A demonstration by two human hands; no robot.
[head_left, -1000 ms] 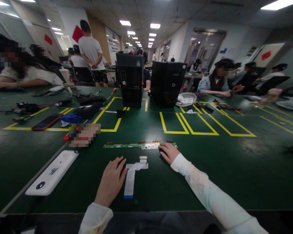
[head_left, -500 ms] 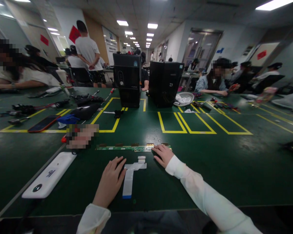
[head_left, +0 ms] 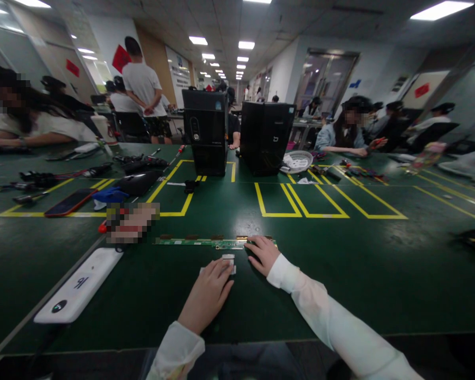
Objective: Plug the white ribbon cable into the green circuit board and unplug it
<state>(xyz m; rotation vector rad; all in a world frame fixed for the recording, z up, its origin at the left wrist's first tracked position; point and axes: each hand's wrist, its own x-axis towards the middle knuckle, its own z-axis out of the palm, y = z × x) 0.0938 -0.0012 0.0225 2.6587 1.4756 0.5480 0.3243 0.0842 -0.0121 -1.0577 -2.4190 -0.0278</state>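
My left hand (head_left: pixel 209 290) lies palm down over a white flat ribbon cable (head_left: pixel 233 270), fingers stretched forward and hiding most of it. Just past the fingertips shows the cable's small white connector end (head_left: pixel 228 257). My right hand (head_left: pixel 264 255) rests with its fingers spread on the right end of a long, narrow green circuit board (head_left: pixel 190 242). The thumb lies on the table in front of the board. Neither hand is closed around anything. The board lies flat, left to right, beyond the cable.
Left of my hands lies a white power bank (head_left: pixel 79 285). Behind it are a blurred-out patch (head_left: pixel 132 222), an orange-edged phone (head_left: pixel 71 202) and tangled cables (head_left: pixel 138 161). Two black computer towers (head_left: pixel 205 132) stand ahead, with a white basket (head_left: pixel 297 161) beside them. Several people sit around.
My left hand has moved right, from beside the ribbon cable to on top of it, covering its long strip. My right hand stays at the board's right end.
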